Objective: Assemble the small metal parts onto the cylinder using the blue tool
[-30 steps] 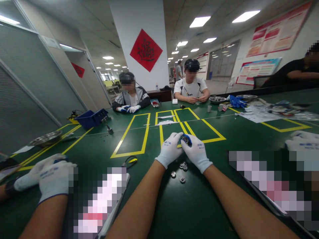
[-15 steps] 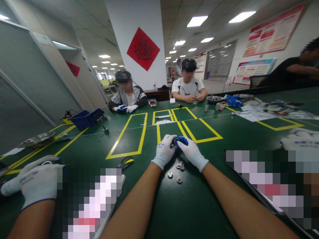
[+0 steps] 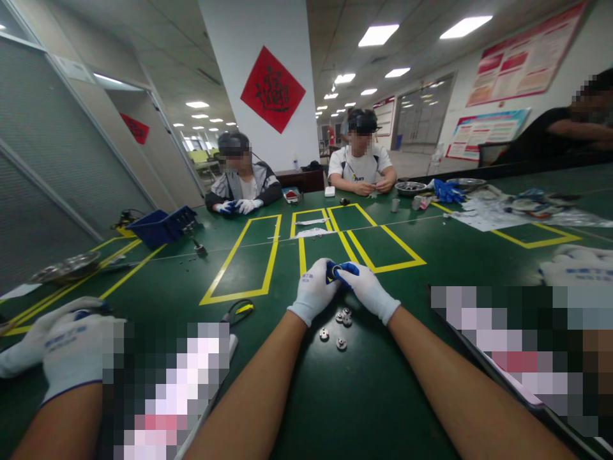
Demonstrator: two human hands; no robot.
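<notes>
My left hand (image 3: 315,291), in a white glove with a blue palm, is closed round a small metal ring (image 3: 334,272) over the green table. My right hand (image 3: 371,291), gloved alike, pinches the same ring from the other side, so both sets of fingertips meet there. Much of the ring is covered by the fingers. On the table just below my hands lie several small round metal parts with raised centres: a cluster (image 3: 343,317), a single part on the left (image 3: 324,334) and one nearer me (image 3: 341,344).
Yellow tape outlines (image 3: 272,255) mark the green table (image 3: 364,396). Flat devices with blurred screens flank my forearms. A co-worker's gloved hands (image 3: 71,338) are at left, another's glove (image 3: 579,265) at right. Farther off stand a blue bin (image 3: 160,229) and metal bowls; two people sit opposite.
The view has shifted slightly, moving the scene a little left and up. Both my hands stay together on the ring, with only slight finger movement. The loose metal parts lie as before.
</notes>
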